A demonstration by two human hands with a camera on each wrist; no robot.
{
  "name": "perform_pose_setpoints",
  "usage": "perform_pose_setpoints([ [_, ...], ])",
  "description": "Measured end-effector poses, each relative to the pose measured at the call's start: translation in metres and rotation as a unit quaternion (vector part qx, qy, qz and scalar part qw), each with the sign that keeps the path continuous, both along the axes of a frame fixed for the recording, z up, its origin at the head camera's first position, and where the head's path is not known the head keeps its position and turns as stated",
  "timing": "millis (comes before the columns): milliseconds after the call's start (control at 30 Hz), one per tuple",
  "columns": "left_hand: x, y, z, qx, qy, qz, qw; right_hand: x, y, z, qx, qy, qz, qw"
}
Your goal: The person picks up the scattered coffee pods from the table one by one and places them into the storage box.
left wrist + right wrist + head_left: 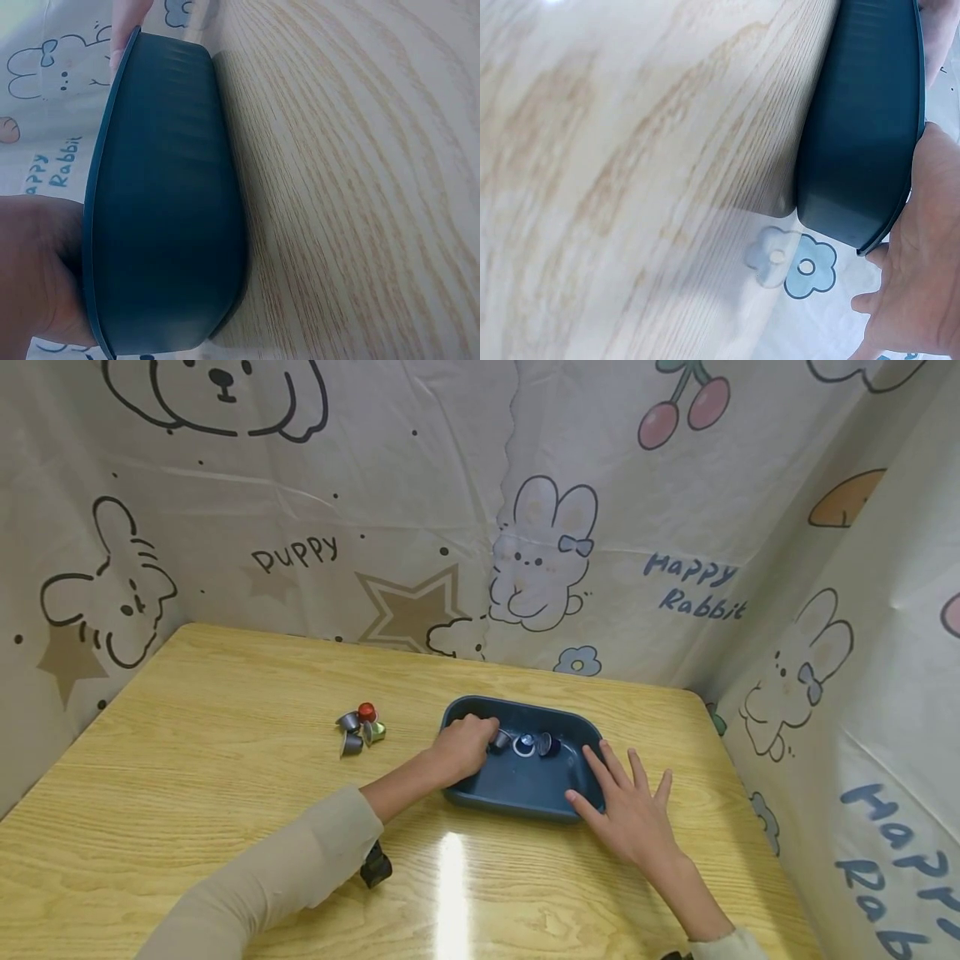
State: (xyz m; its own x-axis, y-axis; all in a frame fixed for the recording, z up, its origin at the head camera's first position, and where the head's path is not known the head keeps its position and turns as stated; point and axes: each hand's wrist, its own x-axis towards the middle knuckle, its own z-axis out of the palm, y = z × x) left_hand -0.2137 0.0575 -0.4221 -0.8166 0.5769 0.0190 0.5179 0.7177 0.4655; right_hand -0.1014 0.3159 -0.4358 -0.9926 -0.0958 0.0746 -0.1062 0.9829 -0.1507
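A dark blue plastic tray (525, 785) sits on the table in the head view, with a few coffee capsules along its far side. My left hand (461, 750) reaches over the tray's left end, fingers curled down at a grey coffee capsule (500, 741), which shows at the fingertips. Close by lie a blue capsule with a white rim (524, 745) and a dark blue capsule (548, 745). My right hand (633, 806) is spread at the tray's right end, fingertips at the rim. In the left wrist view the tray wall (161, 187) hides the left fingertips.
Left of the tray, a small group of capsules stands on the wooden table (247, 760): a red one (367, 712), a pale green one (374, 732) and two grey ones. A printed cloth (420, 502) hangs behind the table and along its sides.
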Motion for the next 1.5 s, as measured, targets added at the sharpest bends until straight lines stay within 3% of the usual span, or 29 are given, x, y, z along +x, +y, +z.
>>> perform_pose_setpoints([
  [233,0.002,-0.001,0.007,-0.004,0.034,0.003,0.9994,0.001,0.000,0.001,-0.003,-0.003,-0.003,1.000],
  [433,-0.001,-0.010,0.020,0.034,0.035,0.016,0.9987,0.002,0.002,0.001,-0.003,-0.005,-0.003,1.000],
  [600,-0.002,-0.027,0.031,0.085,0.031,0.033,0.9954,0.002,0.002,0.001,0.000,-0.003,-0.004,1.000],
  [800,-0.003,-0.061,0.038,0.138,0.039,0.069,0.9873,0.001,0.002,0.001,-0.002,-0.002,-0.004,1.000],
  [1000,-0.004,-0.103,0.034,0.171,0.046,0.071,0.9817,0.000,0.002,0.001,-0.002,-0.001,-0.002,1.000],
  [1267,0.002,-0.158,0.020,0.166,0.030,0.081,0.9823,-0.001,0.002,0.002,0.003,0.003,0.004,1.000],
  [1500,0.010,-0.189,0.000,0.145,0.006,0.068,0.9871,0.001,0.001,0.000,0.005,0.002,0.004,1.000],
])
